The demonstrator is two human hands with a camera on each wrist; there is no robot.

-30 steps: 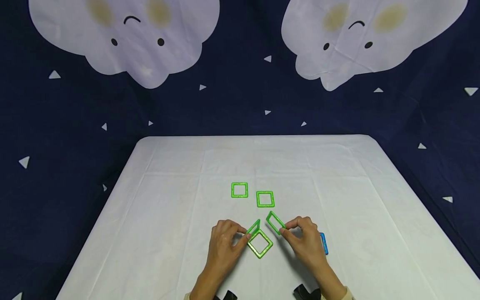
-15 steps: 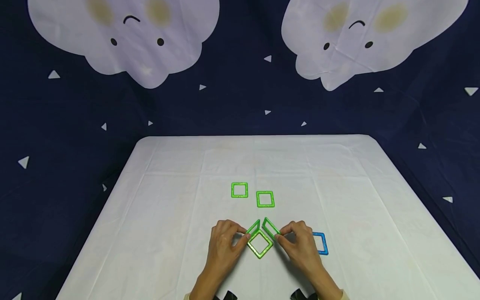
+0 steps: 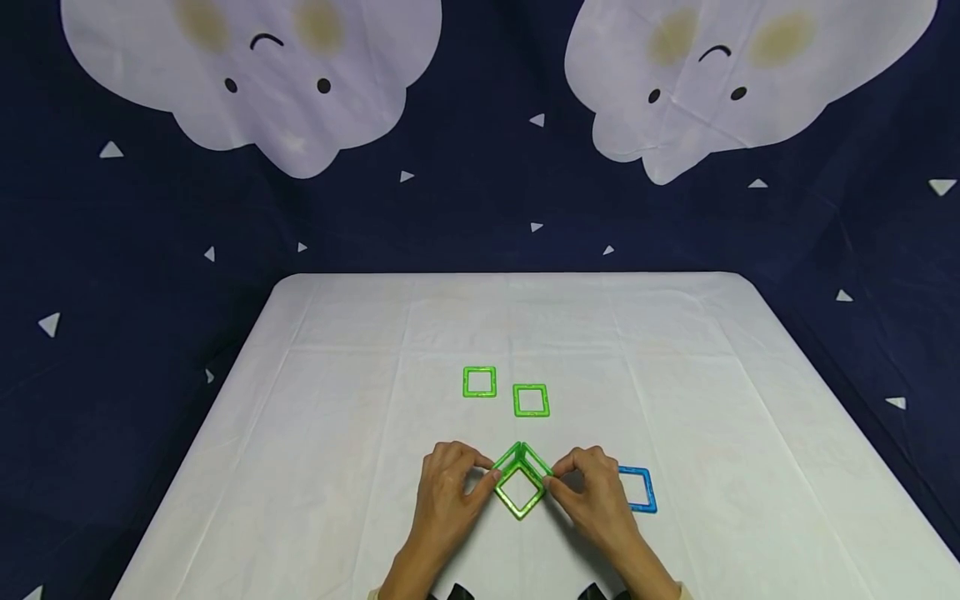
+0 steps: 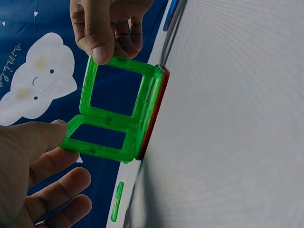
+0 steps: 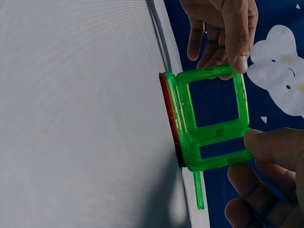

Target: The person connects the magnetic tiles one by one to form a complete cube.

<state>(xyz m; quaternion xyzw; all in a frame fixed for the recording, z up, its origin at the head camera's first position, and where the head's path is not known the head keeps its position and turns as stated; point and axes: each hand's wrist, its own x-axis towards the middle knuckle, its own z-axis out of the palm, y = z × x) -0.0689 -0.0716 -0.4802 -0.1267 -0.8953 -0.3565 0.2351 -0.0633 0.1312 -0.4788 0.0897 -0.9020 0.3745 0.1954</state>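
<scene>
Three green square magnetic tiles meet near the front of the table. The base tile [image 3: 507, 506] lies flat with a corner towards me, a red layer [image 4: 154, 116] showing under it in the left wrist view. Two tiles stand upright along its far sides, meeting at the back corner. My left hand [image 3: 450, 485] pinches the left upright tile [image 4: 102, 151] at its outer top corner, thumb and index finger on it, other fingers loosely bent. On the opposite side, my right hand [image 3: 597, 490] pinches the right upright tile [image 5: 185, 102] the same way.
Two loose green square tiles, one left [image 3: 480, 395] and one right [image 3: 531, 413], lie farther back on the white table [image 3: 360, 375]. A blue square tile [image 3: 651, 492] lies beside my right hand, partly hidden by it. A dark blue cloth with clouds hangs behind.
My right hand has brought its green tile left and down against the base tile and the left upright tile. More of the blue tile shows. The left hand has stayed in place.
</scene>
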